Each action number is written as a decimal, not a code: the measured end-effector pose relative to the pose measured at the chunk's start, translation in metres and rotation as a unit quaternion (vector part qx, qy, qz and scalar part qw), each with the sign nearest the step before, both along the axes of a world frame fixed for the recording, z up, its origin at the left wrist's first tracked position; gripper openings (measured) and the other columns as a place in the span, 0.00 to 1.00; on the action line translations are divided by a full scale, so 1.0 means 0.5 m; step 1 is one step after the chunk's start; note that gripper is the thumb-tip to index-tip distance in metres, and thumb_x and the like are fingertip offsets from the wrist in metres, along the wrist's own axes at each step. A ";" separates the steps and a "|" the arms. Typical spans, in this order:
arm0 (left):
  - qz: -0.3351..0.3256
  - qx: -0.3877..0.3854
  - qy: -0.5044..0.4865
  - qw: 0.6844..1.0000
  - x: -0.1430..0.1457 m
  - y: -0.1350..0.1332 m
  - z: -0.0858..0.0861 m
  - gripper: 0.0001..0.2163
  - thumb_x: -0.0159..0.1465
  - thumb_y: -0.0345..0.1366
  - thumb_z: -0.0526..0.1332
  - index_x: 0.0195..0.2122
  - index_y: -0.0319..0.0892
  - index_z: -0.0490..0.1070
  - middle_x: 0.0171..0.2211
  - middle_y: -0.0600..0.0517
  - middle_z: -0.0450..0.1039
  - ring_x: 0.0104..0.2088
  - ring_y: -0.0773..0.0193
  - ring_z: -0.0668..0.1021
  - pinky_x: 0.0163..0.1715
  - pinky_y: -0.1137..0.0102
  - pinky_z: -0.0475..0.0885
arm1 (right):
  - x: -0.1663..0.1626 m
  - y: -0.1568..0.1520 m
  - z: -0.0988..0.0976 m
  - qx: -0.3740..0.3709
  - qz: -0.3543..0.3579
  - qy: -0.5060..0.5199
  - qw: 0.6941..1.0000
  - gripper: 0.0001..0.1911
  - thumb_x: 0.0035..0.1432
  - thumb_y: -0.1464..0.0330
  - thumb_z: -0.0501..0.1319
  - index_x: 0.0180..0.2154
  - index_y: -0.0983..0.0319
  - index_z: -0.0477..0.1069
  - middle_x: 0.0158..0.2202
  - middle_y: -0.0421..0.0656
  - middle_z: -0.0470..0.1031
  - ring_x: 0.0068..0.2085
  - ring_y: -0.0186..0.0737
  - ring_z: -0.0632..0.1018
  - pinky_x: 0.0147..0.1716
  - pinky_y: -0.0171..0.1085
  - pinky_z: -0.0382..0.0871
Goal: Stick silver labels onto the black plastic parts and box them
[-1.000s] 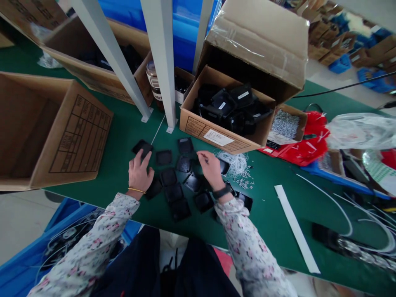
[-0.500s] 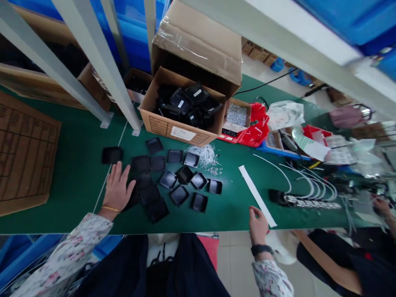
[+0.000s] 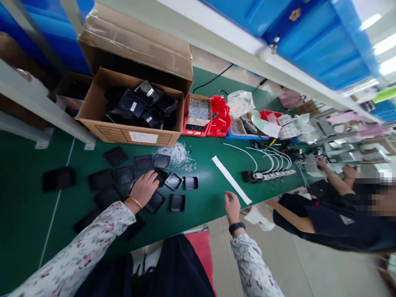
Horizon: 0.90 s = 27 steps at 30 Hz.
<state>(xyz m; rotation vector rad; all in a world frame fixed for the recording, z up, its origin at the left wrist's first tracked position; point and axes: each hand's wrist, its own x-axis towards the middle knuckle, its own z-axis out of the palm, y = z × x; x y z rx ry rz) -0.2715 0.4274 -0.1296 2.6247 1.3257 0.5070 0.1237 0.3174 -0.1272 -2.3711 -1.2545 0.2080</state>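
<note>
My left hand [image 3: 144, 190] is over the group of black square plastic cases. Its fingers are stretched out, and the fingertips reach the edge of one black case [image 3: 161, 178]; whether they grip it is not clear. Other open black cases lie around it, among them one case [image 3: 177, 203] nearer the front and another case [image 3: 191, 182] to the right. By the front edge of the green table, my right hand [image 3: 232, 206] is curled closed. What its fingers hold, if anything, is hidden. A long white strip [image 3: 230, 178] lies just beyond it.
A cardboard box [image 3: 130, 134] of black cases stands behind. Tangled clear thread [image 3: 175, 154] and small white bits [image 3: 188, 166] lie before it. A tray of screws [image 3: 198, 109], red bags [image 3: 220, 115] and metal parts with white tubes [image 3: 272, 176] are rightward. A co-worker [image 3: 321, 218] sits at right.
My left hand has moved right across the cases, from the left side of the group to its middle. The view has turned to the right. My right hand stays curled near the white strip.
</note>
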 end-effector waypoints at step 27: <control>0.102 -0.168 -0.157 0.968 0.090 -0.071 0.078 0.18 0.64 0.47 0.49 0.45 0.43 0.70 0.44 0.46 0.72 0.45 0.53 0.74 0.48 0.57 0.69 | 0.173 0.184 0.048 -0.099 0.066 0.035 0.992 0.26 0.50 0.76 0.48 0.53 0.74 0.56 0.48 0.59 0.64 0.50 0.52 0.65 0.51 0.48 0.56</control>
